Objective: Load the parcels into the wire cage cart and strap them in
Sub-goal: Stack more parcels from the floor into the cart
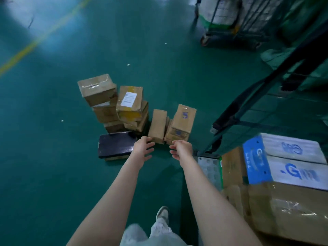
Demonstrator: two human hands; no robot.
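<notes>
Reaching down toward the green warehouse floor [53, 130], both bare arms are extended side by side. The left hand [142, 148] is held with its fingers [150, 144] spread and slightly curved; nothing is gripped. The right hand [182, 150] is held likewise, its fingers [173, 152] apart, loosely bent and empty. Both hands are positioned just in front of a narrow upright brown cardboard parcel [157, 124]; contact between the left fingertips and its lower edge cannot be determined. Just to the right of it, a brown cardboard parcel marked with a blue "5" [184, 119] is stacked on similar boxes. To the left, a flat black rectangular box [116, 145] is laid on the floor. Behind it a leaning stack of taped brown cardboard parcels [106, 103] is located, with a white-labelled parcel [130, 102] beside its top. The dark-framed wire cage cart with green mesh [252, 107] is located at the right. A blue-and-white printed carton [291, 167] and a large taped brown carton [287, 213] are seen at the lower right, below its frame. A yellow floor line [35, 41] is painted at the far left.
</notes>
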